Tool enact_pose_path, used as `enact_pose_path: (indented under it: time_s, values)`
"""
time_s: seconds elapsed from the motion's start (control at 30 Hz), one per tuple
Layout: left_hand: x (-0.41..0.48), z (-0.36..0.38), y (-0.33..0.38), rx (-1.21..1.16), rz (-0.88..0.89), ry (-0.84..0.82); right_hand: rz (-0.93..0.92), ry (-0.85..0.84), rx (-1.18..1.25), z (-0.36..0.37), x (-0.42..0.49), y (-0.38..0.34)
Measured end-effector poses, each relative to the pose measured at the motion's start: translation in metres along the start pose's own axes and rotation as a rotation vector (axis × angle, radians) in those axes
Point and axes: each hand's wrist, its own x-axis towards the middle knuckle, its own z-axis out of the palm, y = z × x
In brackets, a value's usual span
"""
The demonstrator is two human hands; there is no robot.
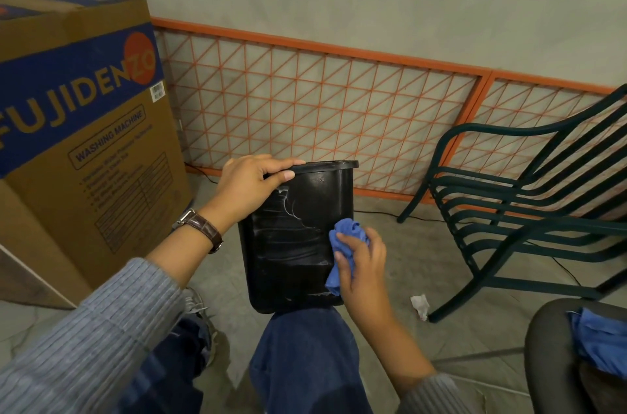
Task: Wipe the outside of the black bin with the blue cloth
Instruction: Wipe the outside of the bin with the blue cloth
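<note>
The black bin [295, 244] stands upright on my right knee, its near wall streaked with pale smears. My left hand [251, 186] grips the bin's rim at the upper left corner, fingers curled over the edge. My right hand [361, 264] holds the crumpled blue cloth [342, 244] and presses it against the right side of the bin's near wall, about halfway up. Part of the cloth hangs down below my fingers.
A big cardboard washing-machine box [78, 128] stands at the left. An orange mesh panel [322, 101] leans on the wall behind. A dark green metal chair [522, 210] is at the right, a crumpled tissue [420, 305] on the floor, another blue cloth [600, 342] on a seat.
</note>
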Motion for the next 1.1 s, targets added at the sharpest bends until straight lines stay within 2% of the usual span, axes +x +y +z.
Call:
enact_pose_path:
  time_s: [0.1,0.17,0.3,0.37,0.47,0.53,0.6,0.73,0.8,0.93,1.0,1.1]
  values:
    - [0.001,0.0,-0.001,-0.003,0.012,-0.008,-0.222,-0.133,-0.133,-0.009,-0.019,0.016]
    - [0.001,-0.001,-0.002,-0.022,0.002,-0.013,-0.135,-0.153,-0.049,-0.015,-0.017,0.021]
    - [0.0,0.0,-0.003,-0.019,-0.026,-0.018,0.084,-0.006,0.064,-0.004,-0.001,0.014]
    - [0.0,0.0,-0.002,-0.022,-0.027,-0.018,0.06,-0.005,0.013,0.001,-0.003,0.004]
    - [0.001,0.0,-0.001,-0.023,-0.028,-0.028,-0.091,-0.106,-0.125,-0.004,-0.016,0.005]
    - [0.002,0.0,0.001,-0.027,-0.023,-0.032,-0.132,-0.168,-0.104,-0.013,-0.015,0.012]
    - [0.002,0.001,0.002,-0.016,-0.016,-0.026,-0.08,-0.178,-0.019,-0.02,-0.005,0.014]
    - [0.003,0.005,0.005,0.008,-0.023,-0.007,0.113,-0.013,-0.003,-0.006,0.011,-0.003]
    - [0.003,0.006,0.007,0.016,-0.014,0.003,0.045,0.017,-0.124,0.003,0.009,-0.014]
    - [0.002,0.005,0.005,0.019,-0.014,0.002,-0.184,-0.16,-0.283,-0.003,-0.004,-0.006]
    - [0.002,0.004,0.003,0.02,-0.018,0.006,-0.133,-0.134,-0.248,-0.007,-0.002,-0.003]
    - [0.002,0.005,0.002,0.025,-0.03,0.017,0.046,0.004,-0.171,0.002,0.005,-0.015]
